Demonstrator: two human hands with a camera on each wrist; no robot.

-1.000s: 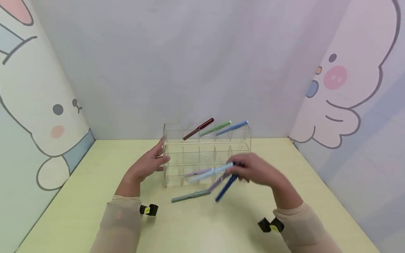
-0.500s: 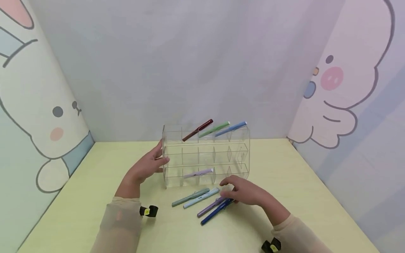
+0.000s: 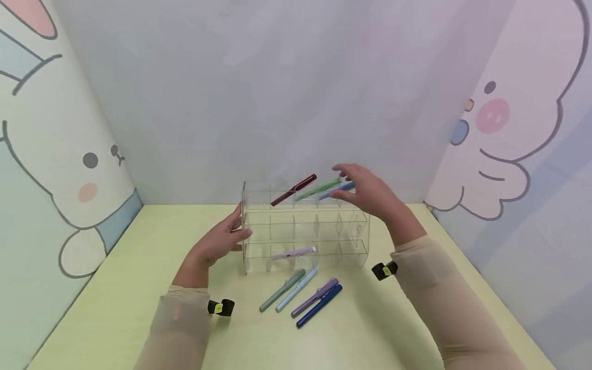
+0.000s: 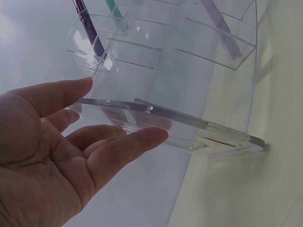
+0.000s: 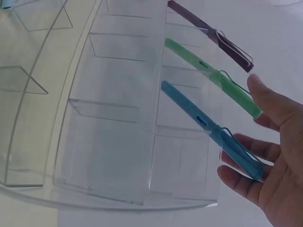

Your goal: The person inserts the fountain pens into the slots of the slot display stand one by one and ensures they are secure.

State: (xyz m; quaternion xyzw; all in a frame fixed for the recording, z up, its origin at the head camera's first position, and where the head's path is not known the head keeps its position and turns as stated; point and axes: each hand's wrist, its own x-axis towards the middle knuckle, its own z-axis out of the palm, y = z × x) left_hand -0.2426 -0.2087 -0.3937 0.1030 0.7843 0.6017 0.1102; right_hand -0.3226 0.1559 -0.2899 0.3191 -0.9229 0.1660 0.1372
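Lying just beside the right hand's (image 3: 370, 192) spread fingers (image 5: 246, 182); blue pen (image 5: 203, 124), ungripped.

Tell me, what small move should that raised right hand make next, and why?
Probably close its fingers on the blue pen. The right hand is open, fingertips at that pen's cap end in the clear rack's top row, while the left hand steadies the rack's side.
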